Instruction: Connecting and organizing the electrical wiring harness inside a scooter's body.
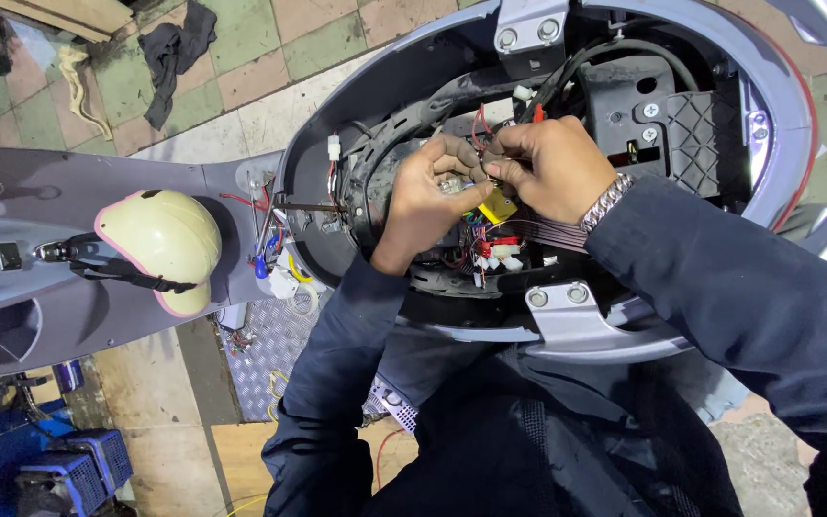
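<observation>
Reaching into the open grey scooter body [777,124], the left hand [428,196] and right hand [547,163] pinched thin red wires [479,124] between narrowed fingers. Below lay a yellow tag [498,205] and white plastic connectors [495,258].

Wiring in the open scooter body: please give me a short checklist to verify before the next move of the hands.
1. Both hands on the wires: ok; left hand and right hand meet there.
2. Yellow part in reach: ok, just below the fingers.
3. Which wire is pinched: cannot tell, fingers hide it.
4. White connectors unplugged or joined: cannot tell.
5. Helmet out of the way: ok, it rests on the footboard.
</observation>
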